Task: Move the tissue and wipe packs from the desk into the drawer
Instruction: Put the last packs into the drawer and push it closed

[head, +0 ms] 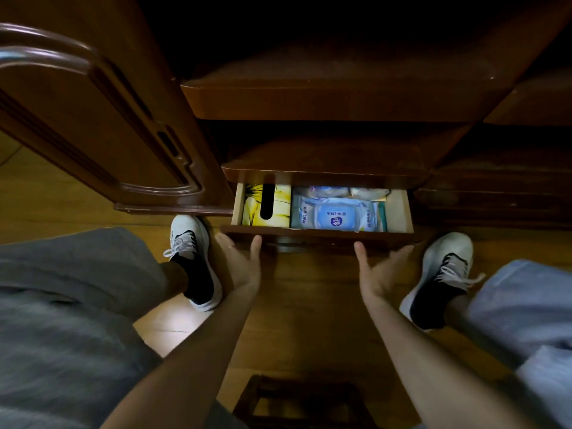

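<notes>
The low wooden drawer [399, 212] stands partly pulled out under the desk. Inside, a yellow tissue box [280, 205] with a dark slot lies on the left. A pale blue wipe pack [334, 216] with a round-cornered lid fills the middle and right, and more soft packs [349, 191] lie behind it. My left hand [241, 261] is open, fingers spread, its fingertips touching the drawer's front edge at the left. Palm up and open, my right hand [377, 267] rests its fingertips against the front edge at the right. Neither hand holds anything.
A carved cabinet door [93, 134] hangs open at the left. Desk ledges [325, 100] jut out above the drawer. My two white and black shoes [192, 258] [439, 274] flank the hands on the wooden floor. A dark stool [303, 400] sits below my arms.
</notes>
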`<state>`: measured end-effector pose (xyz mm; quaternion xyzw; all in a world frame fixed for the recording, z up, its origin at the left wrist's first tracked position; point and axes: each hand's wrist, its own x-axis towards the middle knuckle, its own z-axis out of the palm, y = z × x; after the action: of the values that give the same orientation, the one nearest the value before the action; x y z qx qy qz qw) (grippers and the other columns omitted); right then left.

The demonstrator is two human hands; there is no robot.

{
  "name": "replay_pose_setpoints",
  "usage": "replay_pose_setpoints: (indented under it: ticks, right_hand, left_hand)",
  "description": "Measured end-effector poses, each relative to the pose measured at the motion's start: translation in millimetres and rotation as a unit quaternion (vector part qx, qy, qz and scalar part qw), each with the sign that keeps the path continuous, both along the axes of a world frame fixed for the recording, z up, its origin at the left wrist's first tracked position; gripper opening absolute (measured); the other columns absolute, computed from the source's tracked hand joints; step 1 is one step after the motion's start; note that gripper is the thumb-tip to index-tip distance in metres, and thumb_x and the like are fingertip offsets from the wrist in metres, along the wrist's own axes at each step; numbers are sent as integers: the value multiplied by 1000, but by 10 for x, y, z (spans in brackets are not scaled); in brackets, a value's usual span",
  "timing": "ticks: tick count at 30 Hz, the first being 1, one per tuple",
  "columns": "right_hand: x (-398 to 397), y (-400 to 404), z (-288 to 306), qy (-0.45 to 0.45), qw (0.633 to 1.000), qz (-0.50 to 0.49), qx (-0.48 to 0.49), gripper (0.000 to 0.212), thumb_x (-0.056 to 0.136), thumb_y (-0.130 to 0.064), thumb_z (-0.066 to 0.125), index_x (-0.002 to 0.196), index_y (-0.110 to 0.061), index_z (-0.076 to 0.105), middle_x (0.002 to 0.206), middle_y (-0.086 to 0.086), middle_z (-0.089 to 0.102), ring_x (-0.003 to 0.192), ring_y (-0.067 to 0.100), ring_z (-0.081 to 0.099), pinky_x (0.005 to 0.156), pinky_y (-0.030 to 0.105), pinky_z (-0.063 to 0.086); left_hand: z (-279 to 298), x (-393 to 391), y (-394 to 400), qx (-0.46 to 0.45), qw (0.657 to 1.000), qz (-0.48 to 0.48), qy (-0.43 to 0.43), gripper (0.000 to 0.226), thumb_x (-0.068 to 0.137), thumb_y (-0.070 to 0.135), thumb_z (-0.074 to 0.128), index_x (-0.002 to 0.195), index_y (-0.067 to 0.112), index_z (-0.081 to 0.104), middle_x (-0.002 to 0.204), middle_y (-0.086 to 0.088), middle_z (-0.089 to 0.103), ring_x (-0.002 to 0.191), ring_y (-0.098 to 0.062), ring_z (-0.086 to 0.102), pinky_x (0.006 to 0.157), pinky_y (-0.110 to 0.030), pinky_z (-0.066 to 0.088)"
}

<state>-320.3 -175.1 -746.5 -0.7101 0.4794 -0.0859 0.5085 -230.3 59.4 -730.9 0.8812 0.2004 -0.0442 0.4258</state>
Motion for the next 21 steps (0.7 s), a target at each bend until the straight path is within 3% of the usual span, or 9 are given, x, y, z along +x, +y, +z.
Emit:
replay_pose_setpoints:
  ticks: [2,4,6,8,11,13,15,18,21]
  right_hand:
    - [40,158,-116,-13,999,22,-26,127,81,-72,64,159,-21,-21,168,-1,-22,156,21,-6,123,39,4]
    - [110,253,-215,-33,999,10,-40,128,81,-71,65,158,-18,-23,166,-2,-27,155,20,-12,120,33,2]
    - [189,276,-305,-56,996,-7,-62,129,83,-72,63,158,-10,-21,167,6,-26,155,20,-12,123,34,3]
    - [236,286,-406,-69,994,-15,-88,129,83,-72,62,158,-4,-18,167,12,-24,155,18,-12,126,36,4]
    - [334,245,-544,-85,991,-11,-99,127,84,-70,63,158,-8,-20,166,10,-27,152,10,-17,125,36,1]
    - [640,85,-552,-79,993,8,-93,126,85,-75,59,157,-14,-24,165,5,-30,149,5,-22,124,36,-3]
    - [1069,-99,-509,-73,994,19,-75,124,85,-81,53,156,-19,-27,165,2,-31,152,11,-20,126,41,0]
    - [1343,-261,-524,-71,995,38,-60,123,85,-79,56,156,-24,-28,164,-3,-32,154,19,-14,124,37,1]
    - [1209,-277,-523,-80,993,57,-61,117,86,-78,55,156,-32,-27,164,-9,-31,155,22,-7,122,39,9]
  left_hand:
    - [-60,-94,-128,28,999,6,-46,96,94,55,56,158,4,7,166,-16,11,151,-20,4,124,-25,-4]
    - [-153,-157,-339,-55,997,6,-56,101,95,49,58,157,5,-8,167,-14,-6,149,-12,-8,112,-4,-13]
    - [-309,-133,-480,-89,994,0,-68,106,95,46,59,154,14,-22,163,-2,-27,151,-12,-16,117,-10,-9]
    - [-466,-114,-548,-74,993,1,-90,108,94,49,59,153,20,-27,159,7,-35,152,-10,-16,120,-14,-5]
    - [-564,-26,-646,-45,994,11,-98,104,95,55,53,155,13,-21,165,-5,-24,153,-13,-12,119,-13,-7]
    - [-562,279,-719,-3,994,12,-108,102,95,55,55,157,3,-7,167,-17,-6,155,-23,-3,122,-21,-5]
    - [-494,734,-840,-33,992,-27,-117,104,93,44,64,155,-2,-6,165,-20,-8,153,-24,-4,124,-27,1]
    - [-455,1064,-925,-93,991,-53,-77,114,90,23,72,152,3,-21,162,-16,-28,151,-20,-15,119,-13,-2]
    - [-490,974,-795,-92,989,-88,-76,110,91,22,72,156,8,-16,162,-10,-29,150,-16,-13,108,3,1]
